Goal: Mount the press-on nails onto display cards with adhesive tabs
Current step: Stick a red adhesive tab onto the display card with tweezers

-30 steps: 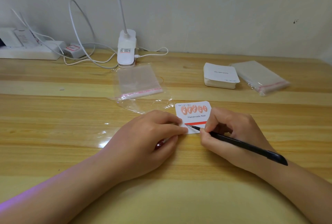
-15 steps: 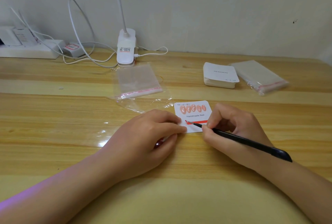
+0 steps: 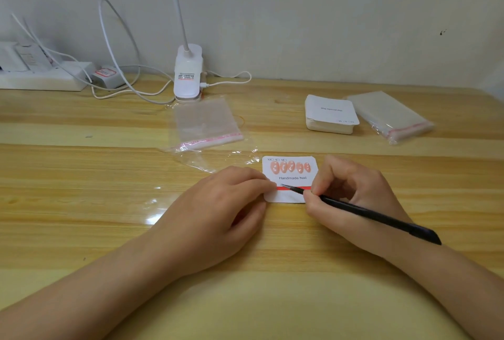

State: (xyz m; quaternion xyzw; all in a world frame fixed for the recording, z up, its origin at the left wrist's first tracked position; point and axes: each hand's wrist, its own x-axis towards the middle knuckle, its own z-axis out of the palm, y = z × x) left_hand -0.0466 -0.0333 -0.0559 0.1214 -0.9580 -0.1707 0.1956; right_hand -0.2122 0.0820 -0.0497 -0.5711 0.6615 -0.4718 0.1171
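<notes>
On the display card (image 3: 289,179), "Handmade Nail" sits under five nails (image 3: 290,167).

The white card (image 3: 290,179) in front of me lies flat on the surface, rounded at the corners and printed "Handmade Nail". Five peach-pink nails (image 3: 290,167) sit in a row across its upper part, each with small white decoration. A red strip (image 3: 285,188) runs across the card below the lettering. Farther back to the right a stack of blank cards (image 3: 330,115) rests face up.
</notes>
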